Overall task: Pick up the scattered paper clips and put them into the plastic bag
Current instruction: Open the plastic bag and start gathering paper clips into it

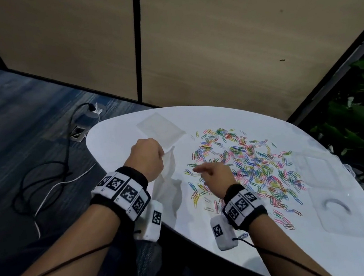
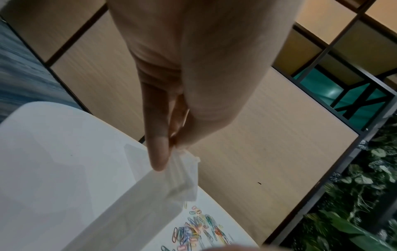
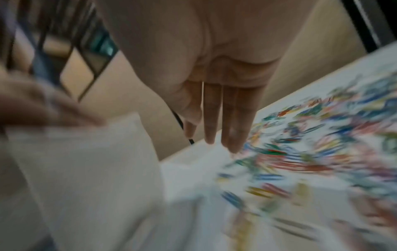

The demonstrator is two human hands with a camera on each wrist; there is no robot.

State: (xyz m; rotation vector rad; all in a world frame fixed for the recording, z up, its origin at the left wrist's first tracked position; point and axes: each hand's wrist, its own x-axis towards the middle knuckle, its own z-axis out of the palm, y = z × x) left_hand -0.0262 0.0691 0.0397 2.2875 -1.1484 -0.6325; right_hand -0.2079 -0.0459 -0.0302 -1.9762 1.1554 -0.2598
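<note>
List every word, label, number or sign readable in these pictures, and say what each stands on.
No readable words or numbers anywhere.
Left wristband: black-and-white square marker patterns, plus tiny characters too small to read.
Right wristband: the same kind of markers, no legible text.
Plastic bag, paper clips and table: no print visible.
The right wrist view is too blurred to read anything.

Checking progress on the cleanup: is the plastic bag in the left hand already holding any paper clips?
No. The plastic bag pinched by the left hand looks empty, while the paper clips lie on the white table.
</note>
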